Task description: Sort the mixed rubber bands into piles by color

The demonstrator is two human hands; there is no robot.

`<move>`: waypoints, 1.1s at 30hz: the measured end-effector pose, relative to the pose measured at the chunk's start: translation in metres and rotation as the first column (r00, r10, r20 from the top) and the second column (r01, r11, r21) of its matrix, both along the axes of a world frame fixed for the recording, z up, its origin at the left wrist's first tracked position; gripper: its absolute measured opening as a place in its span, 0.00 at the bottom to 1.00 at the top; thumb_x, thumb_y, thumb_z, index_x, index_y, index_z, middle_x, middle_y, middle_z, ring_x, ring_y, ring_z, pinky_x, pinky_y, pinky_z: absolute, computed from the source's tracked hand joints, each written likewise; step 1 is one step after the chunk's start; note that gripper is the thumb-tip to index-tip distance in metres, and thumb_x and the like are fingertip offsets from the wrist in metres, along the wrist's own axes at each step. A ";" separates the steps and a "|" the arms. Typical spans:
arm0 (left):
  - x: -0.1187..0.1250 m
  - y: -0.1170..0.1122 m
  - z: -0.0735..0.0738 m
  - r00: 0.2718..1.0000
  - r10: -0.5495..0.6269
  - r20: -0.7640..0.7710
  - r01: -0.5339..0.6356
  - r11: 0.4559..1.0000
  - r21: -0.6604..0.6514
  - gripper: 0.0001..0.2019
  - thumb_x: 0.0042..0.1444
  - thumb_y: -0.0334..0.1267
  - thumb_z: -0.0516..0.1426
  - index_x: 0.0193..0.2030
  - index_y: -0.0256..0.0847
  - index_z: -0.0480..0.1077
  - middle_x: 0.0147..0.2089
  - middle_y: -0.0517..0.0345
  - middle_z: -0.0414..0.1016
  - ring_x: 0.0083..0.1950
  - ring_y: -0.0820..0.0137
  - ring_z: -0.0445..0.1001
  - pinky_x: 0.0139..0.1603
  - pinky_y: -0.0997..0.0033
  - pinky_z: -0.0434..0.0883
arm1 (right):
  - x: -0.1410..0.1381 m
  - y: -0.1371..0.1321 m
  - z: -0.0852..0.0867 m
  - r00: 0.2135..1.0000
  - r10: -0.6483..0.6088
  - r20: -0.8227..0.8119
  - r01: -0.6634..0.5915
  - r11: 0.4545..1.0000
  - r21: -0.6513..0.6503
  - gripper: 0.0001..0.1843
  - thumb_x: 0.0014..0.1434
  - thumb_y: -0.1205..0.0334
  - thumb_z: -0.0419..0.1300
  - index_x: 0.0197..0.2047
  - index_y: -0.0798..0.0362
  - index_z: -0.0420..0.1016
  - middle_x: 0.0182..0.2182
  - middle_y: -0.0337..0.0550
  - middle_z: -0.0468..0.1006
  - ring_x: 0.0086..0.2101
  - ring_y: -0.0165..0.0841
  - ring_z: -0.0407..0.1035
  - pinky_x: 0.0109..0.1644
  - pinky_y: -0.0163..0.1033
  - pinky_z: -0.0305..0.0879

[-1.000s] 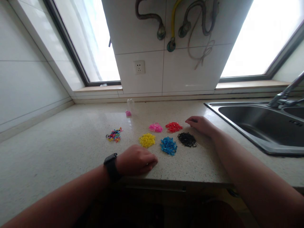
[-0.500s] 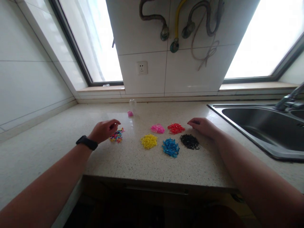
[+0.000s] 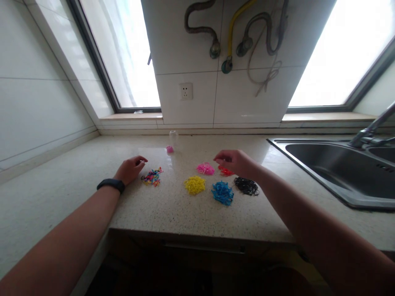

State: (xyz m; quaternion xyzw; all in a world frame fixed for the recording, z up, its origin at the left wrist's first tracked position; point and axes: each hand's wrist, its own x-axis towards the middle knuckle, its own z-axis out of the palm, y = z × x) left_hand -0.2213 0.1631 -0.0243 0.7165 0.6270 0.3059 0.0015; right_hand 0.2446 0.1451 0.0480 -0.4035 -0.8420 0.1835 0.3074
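Speckled counter (image 3: 173,213) bears multicoloured tangles (image 3: 151,177), left hand (image 3: 131,168) and right hand (image 3: 236,161) curled, grip closure and contents unclear.

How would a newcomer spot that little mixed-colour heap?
On the pale speckled countertop, look well left of the stainless-steel sink. The small multicoloured heap lies beside the left hand; unlike the loose yellow heap to its right, it mixes several colours.
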 end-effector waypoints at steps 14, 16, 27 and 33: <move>0.000 0.003 -0.002 1.000 -0.023 0.009 0.023 1.000 -0.007 0.17 0.59 0.44 0.52 0.44 0.40 0.78 0.25 0.60 0.73 0.27 0.69 0.69 0.31 0.71 0.61 | -0.189 -0.031 -0.005 0.833 0.204 0.515 -0.281 0.957 0.074 0.13 0.61 0.56 0.58 0.43 0.50 0.81 0.40 0.48 0.83 0.40 0.39 0.76 0.37 0.38 0.63; -0.001 0.004 -0.002 1.000 -0.025 0.009 0.025 1.000 -0.009 0.16 0.59 0.43 0.52 0.44 0.40 0.78 0.25 0.60 0.73 0.27 0.68 0.69 0.31 0.71 0.61 | -0.200 -0.031 -0.011 0.816 0.164 0.554 -0.257 0.962 0.095 0.14 0.61 0.55 0.58 0.44 0.51 0.81 0.42 0.51 0.83 0.42 0.41 0.76 0.39 0.39 0.66; -0.001 0.006 -0.003 0.999 -0.037 0.010 0.038 0.999 -0.017 0.16 0.59 0.44 0.53 0.44 0.41 0.78 0.30 0.57 0.77 0.32 0.66 0.73 0.34 0.70 0.64 | -0.210 -0.022 -0.024 0.825 0.113 0.553 -0.195 0.977 0.092 0.15 0.61 0.56 0.56 0.44 0.53 0.80 0.44 0.54 0.82 0.43 0.43 0.77 0.41 0.42 0.69; 0.000 0.006 -0.002 0.999 -0.046 0.001 0.046 0.999 -0.019 0.16 0.59 0.44 0.52 0.44 0.41 0.78 0.29 0.57 0.77 0.31 0.66 0.73 0.34 0.69 0.65 | -0.209 -0.023 -0.022 0.826 0.103 0.554 -0.187 0.978 0.096 0.15 0.62 0.56 0.55 0.45 0.53 0.79 0.44 0.55 0.82 0.44 0.44 0.77 0.42 0.43 0.69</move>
